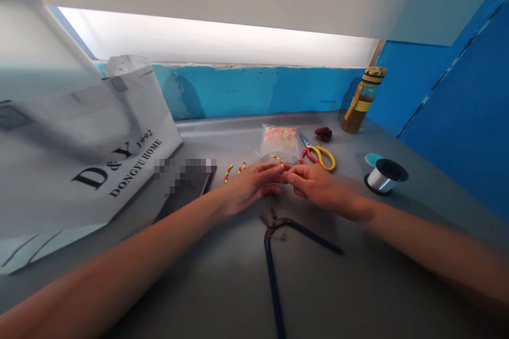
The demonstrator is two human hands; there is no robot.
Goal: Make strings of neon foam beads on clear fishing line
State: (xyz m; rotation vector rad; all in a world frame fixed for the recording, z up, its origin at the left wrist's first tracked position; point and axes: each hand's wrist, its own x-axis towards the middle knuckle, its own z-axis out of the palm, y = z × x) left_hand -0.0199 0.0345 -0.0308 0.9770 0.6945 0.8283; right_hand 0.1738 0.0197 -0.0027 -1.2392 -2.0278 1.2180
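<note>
My left hand (pixel 254 183) and my right hand (pixel 314 185) meet above the middle of the grey table. A string of beads (pixel 281 164), red and yellow-green, is pinched between my left thumb and fingers. More of these beads (pixel 228 173) curve out to the left of that hand; the thread itself is too fine to see. My right fingers are closed in a pinch at the left fingertips, and what they hold is too small to make out. Just in front of the hands lie pliers (pixel 273 225) with dark blue handles, jaws apart, untouched.
Behind the hands lie a clear bag of beads (pixel 280 140), scissors (pixel 318 154) with red and yellow handles and a dark red bundle (pixel 323 134). To the right are a spool of clear line (pixel 385 177), a teal lid (pixel 374 159) and a bottle (pixel 362 100). A large white bag (pixel 91 169) stands left.
</note>
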